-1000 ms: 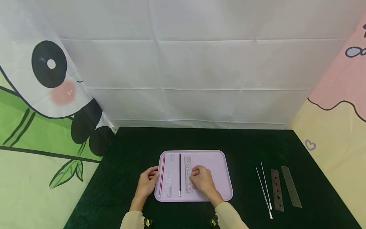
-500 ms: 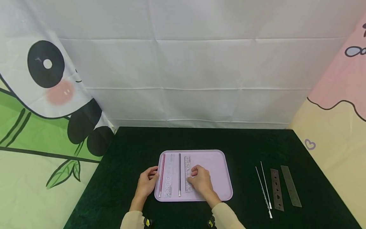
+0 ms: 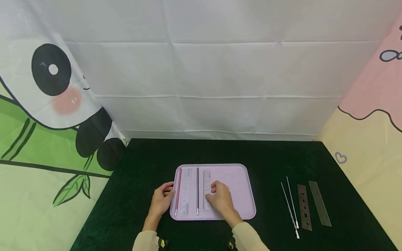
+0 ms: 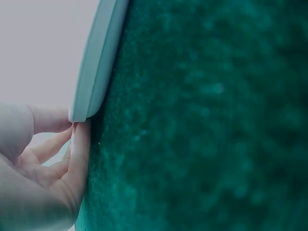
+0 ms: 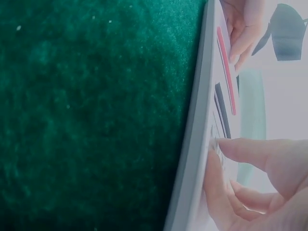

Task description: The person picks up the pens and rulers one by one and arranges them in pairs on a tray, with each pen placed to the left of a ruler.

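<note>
A lilac tray [image 3: 232, 174] lies on the dark green table. My left hand [image 3: 162, 199] holds its left rim, the thumb on top and the fingers along the outside in the left wrist view. On the tray, from left to right, lie a thin red rod [image 3: 178, 191], a clear stencil ruler [image 3: 185, 195], a thin black rod [image 3: 197, 191] and a second clear ruler [image 3: 206, 177]. Over this second ruler my right hand [image 3: 222, 199] has its thumb across the strip and its fingers curled at the right edge; the fingertips partly cover the ruler.
Right of the tray, two thin silver rods [image 3: 289, 205] with white ends lie nearly touching. Beside them are a grey metal strip with holes [image 3: 304, 207] and a plain grey strip [image 3: 320, 204]. A white cloth wall [image 3: 201, 115] stands behind the table.
My right hand has shifted slightly left, its thumb moving further across the second ruler. The markings seen on that ruler look different now. The left hand and tray have stayed put.
</note>
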Motion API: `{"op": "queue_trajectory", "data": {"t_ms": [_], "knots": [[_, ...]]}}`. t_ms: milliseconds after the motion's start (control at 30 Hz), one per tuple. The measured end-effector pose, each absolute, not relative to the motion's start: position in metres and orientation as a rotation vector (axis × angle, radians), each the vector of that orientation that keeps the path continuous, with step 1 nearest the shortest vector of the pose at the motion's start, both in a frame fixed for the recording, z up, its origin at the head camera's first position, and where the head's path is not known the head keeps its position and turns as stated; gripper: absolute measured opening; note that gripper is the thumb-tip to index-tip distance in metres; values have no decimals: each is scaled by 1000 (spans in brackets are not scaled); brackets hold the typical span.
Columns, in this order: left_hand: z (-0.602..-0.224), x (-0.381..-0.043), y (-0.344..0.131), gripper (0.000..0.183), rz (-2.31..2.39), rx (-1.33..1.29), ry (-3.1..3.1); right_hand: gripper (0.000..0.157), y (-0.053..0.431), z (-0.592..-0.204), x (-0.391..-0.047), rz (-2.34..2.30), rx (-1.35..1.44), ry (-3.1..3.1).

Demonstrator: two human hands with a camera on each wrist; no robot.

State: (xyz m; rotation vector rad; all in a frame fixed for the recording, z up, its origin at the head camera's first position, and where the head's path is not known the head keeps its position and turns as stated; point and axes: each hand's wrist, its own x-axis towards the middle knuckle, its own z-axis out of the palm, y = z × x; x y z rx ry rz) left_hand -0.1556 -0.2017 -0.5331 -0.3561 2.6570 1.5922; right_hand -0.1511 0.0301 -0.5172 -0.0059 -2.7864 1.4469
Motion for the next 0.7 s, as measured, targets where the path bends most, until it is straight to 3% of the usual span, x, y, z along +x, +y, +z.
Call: {"op": "queue_trajectory", "data": {"t_ms": [700], "knots": [[-529,-153,-203,34,1578,-337,2689,28,33,-515,-150,1432,16,-2803]]}}
